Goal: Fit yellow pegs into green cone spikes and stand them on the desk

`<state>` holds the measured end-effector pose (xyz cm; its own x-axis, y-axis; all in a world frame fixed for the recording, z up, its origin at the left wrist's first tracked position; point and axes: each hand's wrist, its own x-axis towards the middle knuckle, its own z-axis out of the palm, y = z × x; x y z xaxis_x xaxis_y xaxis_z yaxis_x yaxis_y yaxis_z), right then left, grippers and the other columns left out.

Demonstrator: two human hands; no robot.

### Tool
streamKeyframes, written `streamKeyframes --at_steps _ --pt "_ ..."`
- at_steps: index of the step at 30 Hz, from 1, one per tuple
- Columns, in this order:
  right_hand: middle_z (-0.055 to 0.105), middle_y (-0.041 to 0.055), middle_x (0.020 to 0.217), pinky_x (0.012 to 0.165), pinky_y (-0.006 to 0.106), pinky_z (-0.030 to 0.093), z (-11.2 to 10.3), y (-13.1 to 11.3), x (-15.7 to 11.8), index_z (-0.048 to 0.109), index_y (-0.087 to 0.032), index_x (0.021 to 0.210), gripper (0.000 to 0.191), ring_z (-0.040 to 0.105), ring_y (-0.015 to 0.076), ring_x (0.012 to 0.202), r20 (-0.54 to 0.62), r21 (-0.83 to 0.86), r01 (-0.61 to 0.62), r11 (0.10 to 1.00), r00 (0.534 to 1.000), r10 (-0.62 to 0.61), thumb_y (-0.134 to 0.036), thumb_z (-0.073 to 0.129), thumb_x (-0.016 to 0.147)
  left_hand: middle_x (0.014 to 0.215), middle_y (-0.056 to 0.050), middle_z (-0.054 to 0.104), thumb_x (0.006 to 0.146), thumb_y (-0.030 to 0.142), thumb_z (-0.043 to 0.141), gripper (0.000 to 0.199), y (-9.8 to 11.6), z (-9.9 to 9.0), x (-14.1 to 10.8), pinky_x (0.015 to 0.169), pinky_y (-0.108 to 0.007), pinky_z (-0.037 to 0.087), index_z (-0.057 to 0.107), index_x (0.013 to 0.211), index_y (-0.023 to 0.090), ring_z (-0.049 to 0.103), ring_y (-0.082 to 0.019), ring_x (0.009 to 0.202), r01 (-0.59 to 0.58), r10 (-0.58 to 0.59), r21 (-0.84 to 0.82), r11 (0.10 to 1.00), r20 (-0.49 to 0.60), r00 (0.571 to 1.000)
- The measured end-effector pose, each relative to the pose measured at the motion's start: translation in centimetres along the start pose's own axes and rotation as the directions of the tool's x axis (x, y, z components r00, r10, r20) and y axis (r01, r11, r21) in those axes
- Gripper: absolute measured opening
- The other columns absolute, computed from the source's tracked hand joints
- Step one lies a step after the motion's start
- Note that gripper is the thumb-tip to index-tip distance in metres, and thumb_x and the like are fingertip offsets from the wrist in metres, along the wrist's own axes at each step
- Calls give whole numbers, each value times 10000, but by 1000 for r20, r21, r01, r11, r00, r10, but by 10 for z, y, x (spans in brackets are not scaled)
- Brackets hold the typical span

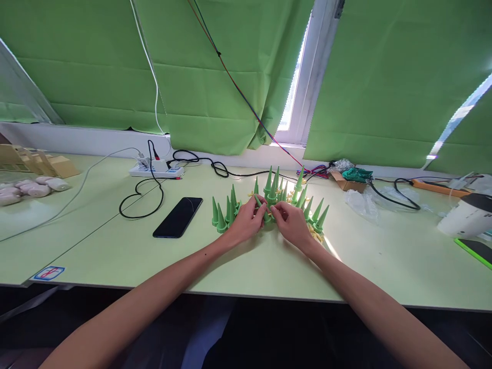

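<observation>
My left hand (249, 218) is closed around a slim green cone (258, 201), its tip pointing up and to the left. Close beside it, my right hand (291, 221) has its thumb and fingertips pinched together at the cone's lower end; what they hold is too small to make out. Many more green cones with wider ribbed bases (222, 220) surround my hands, most of them upright and some on the right leaning (322, 218). Small yellowish pieces (315, 234) lie in a heap by my right wrist, with more among the cones behind.
Left of the cones lies a black phone (178, 218). Behind it are a white power strip (157, 168) and looped black cables (141, 205). At right sit a small cardboard box (348, 183), clear plastic bags (362, 204) and a white cup-like container (463, 216). White wrapped bundles (36, 188) lie far left.
</observation>
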<state>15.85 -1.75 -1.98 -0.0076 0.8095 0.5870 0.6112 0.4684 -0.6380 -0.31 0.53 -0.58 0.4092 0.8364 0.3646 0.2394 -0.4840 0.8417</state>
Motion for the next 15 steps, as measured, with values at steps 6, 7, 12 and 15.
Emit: streamKeyframes --at_steps 6,7,12,15 --pt "439 -40 539 510 259 291 0 0 1 458 -205 637 332 347 111 505 -8 -23 13 1000 1000 -13 -355 483 932 594 52 457 989 418 403 236 1 0 -2 515 -239 305 497 982 202 418 -101 509 -69 69 87 994 6 998" --pt "433 -42 535 509 260 287 0 1 1 446 -206 631 336 343 110 502 -11 -24 12 1000 1000 -12 -353 482 930 588 54 439 992 415 396 235 1 0 -3 518 -242 299 498 985 203 411 -104 516 -79 78 101 992 13 997" --pt "425 -41 523 506 264 286 1 4 2 430 -209 611 347 343 113 499 -19 -30 -1 1000 1000 0 -353 486 921 627 46 434 1000 396 379 234 5 -1 -5 555 -250 308 506 991 199 380 -108 553 -127 123 180 975 36 992" --pt "441 -37 519 508 267 293 1 4 2 446 -207 602 347 351 115 497 -22 -44 -12 999 1000 11 -351 487 916 657 35 464 1000 392 376 239 8 -2 -6 575 -252 328 509 987 194 402 -111 571 -141 134 207 968 46 990"
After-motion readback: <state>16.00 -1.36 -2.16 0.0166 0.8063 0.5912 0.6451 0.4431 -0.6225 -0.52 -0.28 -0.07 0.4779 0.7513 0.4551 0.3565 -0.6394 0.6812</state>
